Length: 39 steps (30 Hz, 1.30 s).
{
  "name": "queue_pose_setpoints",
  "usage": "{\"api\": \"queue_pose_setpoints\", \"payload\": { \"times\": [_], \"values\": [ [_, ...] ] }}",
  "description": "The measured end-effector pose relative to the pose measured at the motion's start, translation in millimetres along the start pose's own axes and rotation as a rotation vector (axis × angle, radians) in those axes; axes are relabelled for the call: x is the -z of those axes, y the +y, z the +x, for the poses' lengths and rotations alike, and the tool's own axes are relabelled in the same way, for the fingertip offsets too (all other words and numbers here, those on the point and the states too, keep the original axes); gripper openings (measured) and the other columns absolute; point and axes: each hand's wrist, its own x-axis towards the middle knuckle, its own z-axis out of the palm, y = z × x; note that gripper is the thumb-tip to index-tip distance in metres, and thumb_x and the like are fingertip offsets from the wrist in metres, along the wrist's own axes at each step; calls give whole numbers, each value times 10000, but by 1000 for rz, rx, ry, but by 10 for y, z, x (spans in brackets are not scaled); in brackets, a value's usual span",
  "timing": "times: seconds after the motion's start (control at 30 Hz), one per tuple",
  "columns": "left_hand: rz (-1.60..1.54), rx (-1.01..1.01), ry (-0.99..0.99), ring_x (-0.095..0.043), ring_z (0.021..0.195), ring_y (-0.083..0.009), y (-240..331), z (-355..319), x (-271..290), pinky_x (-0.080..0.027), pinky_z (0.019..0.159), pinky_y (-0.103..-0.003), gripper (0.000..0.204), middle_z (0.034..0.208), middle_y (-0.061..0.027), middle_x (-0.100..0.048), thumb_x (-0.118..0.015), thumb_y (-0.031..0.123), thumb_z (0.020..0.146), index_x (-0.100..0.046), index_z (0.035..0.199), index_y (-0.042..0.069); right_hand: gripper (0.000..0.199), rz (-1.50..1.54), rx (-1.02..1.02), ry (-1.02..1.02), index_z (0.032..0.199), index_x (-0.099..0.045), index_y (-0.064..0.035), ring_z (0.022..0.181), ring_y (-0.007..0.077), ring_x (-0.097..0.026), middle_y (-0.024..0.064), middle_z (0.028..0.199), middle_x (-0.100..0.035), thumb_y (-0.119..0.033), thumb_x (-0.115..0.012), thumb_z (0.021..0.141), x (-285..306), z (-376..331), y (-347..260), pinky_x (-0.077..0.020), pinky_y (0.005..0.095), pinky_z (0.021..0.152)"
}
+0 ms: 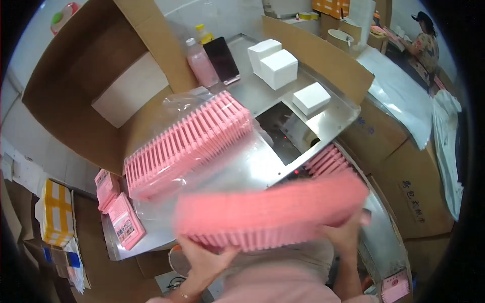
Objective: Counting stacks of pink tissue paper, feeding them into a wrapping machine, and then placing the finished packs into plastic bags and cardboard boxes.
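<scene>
My left hand (208, 260) and my right hand (348, 233) grip the two ends of a long row of pink tissue packets (273, 207). The row is blurred by motion and held above the near edge of the metal table (252, 174). Just beyond it, a second row of pink tissue packets (189, 144) lies in a clear plastic bag (184, 184), its mouth near the cardboard box. More pink packets (331, 161) stand below the table's right edge, partly hidden by the held row.
An open cardboard box (76, 86) stands at the left. Loose pink packets (126, 222) lie at the table's left corner. Small white boxes (279, 69), a phone (221, 59) and a pink bottle (201, 63) are behind. A rectangular opening (289, 134) cuts the tabletop. A person (423, 50) sits far right.
</scene>
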Motion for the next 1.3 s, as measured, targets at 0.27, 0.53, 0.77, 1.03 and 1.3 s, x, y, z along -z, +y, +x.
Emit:
{"api": "queue_pose_setpoints", "payload": {
  "times": [0.27,0.53,0.77,1.03,1.3],
  "values": [
    [587,57,372,-607,1046,-305,25,182,851,-500,912,-384,1014,1200,-229,-560,-752,158,587,-252,1440,-69,1095,-476,76,-518,1371,-375,8,1163,323,-542,194,1253,-520,-450,-929,545,-1035,722,-453,-427,402,1012],
    [764,124,202,-572,1174,-303,-197,920,1283,-441,1006,-378,833,1314,-269,-536,-737,238,816,-296,1442,-88,783,-584,211,-789,1278,-574,-35,1058,315,-646,179,1146,-669,-556,-760,724,-1720,1725,-508,-467,418,960],
    [233,17,627,-551,1171,-309,-332,644,979,-387,1052,-375,623,1298,-243,-548,-667,174,895,-396,1386,-97,635,-626,249,-472,1356,-543,-89,1033,405,-557,224,1089,-570,-468,-635,855,-1814,1519,-401,-435,449,989],
    [75,148,331,-490,1224,-226,-284,612,1541,-400,1040,-353,717,1302,-127,-493,-794,257,802,-458,1363,-38,702,-452,292,-815,1317,-554,0,1191,328,-540,205,1179,-597,-373,-786,770,-1639,1844,-431,-413,393,1042],
    [895,-183,162,-625,884,-147,-291,215,1775,-510,786,-326,523,1006,-81,-670,-840,164,741,-624,1171,-39,537,-516,602,-738,1035,-681,-8,850,297,-586,135,902,-572,-296,-885,631,-1271,1475,-120,-481,394,790]
  ]
}}
